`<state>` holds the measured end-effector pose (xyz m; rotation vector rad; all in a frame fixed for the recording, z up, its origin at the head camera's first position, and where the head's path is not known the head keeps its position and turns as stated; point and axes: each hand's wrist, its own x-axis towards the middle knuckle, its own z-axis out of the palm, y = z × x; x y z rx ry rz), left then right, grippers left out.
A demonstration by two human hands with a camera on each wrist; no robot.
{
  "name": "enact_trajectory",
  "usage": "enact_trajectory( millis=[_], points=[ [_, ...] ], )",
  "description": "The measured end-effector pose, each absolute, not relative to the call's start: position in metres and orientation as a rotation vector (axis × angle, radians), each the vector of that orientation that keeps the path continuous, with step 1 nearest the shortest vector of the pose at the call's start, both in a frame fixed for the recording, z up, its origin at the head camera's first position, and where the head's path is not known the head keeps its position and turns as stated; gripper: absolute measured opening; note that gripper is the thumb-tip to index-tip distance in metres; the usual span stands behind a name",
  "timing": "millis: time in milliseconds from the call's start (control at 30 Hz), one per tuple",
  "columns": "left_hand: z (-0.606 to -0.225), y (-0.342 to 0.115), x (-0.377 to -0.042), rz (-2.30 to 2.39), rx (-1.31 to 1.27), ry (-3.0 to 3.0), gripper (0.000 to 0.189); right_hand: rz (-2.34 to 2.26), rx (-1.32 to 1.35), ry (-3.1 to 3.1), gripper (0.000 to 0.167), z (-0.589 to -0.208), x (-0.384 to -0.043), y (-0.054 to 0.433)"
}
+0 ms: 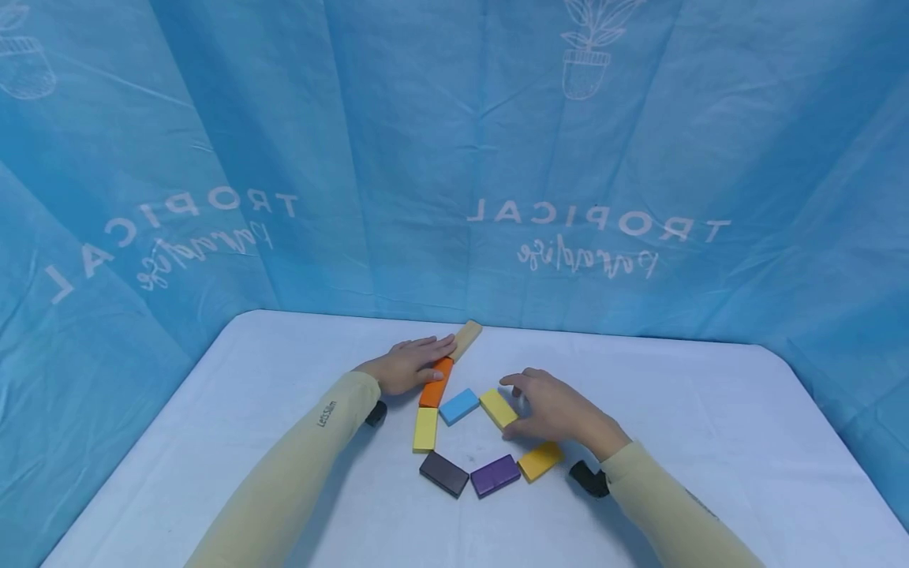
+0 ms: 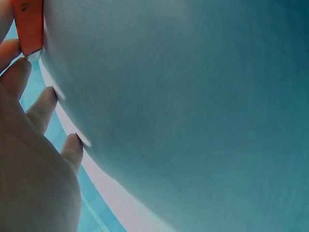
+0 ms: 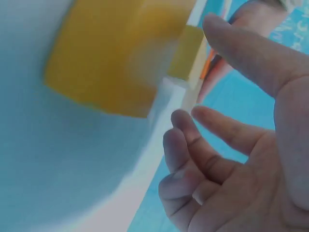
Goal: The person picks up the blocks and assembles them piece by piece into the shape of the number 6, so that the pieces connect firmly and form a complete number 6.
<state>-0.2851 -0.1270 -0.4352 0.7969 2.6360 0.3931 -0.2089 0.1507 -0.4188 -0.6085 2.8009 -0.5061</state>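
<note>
My left hand [image 1: 406, 369] lies over the orange block [image 1: 435, 386], its fingers extended to the near end of the plain wooden block [image 1: 468, 339]. In the left wrist view, the orange block [image 2: 30, 26] sits by the thumb side, the other fingertips on the tabletop. My right hand [image 1: 557, 406] is beside the yellow block [image 1: 499, 409], thumb near its close end and fingers spread apart, gripping nothing. The right wrist view shows that yellow block [image 3: 187, 53] by the thumb tip; whether they touch I cannot tell. A blue block [image 1: 459, 406] lies between the orange and yellow ones.
The blocks form a rough ring with a tail: a pale yellow block [image 1: 425, 431], a black block [image 1: 444, 473], a purple block [image 1: 495, 476] and an amber block [image 1: 541, 461] under my right wrist. Behind the white table [image 1: 298, 347] hangs a blue printed curtain [image 1: 398, 158].
</note>
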Motion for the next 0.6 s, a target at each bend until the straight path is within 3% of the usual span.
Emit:
enact_trajectory(
  millis=[333, 600],
  points=[
    [-0.437, -0.128, -0.286, 0.391, 0.788, 2.637, 0.064, -0.633, -0.419, 2.901, 0.056, -0.411, -0.173, 0.170],
    [-0.437, -0.128, -0.287, 0.392, 0.789, 2.641, 0.064, -0.525, -0.335, 2.910, 0.071, -0.417, -0.150, 0.175]
  ],
)
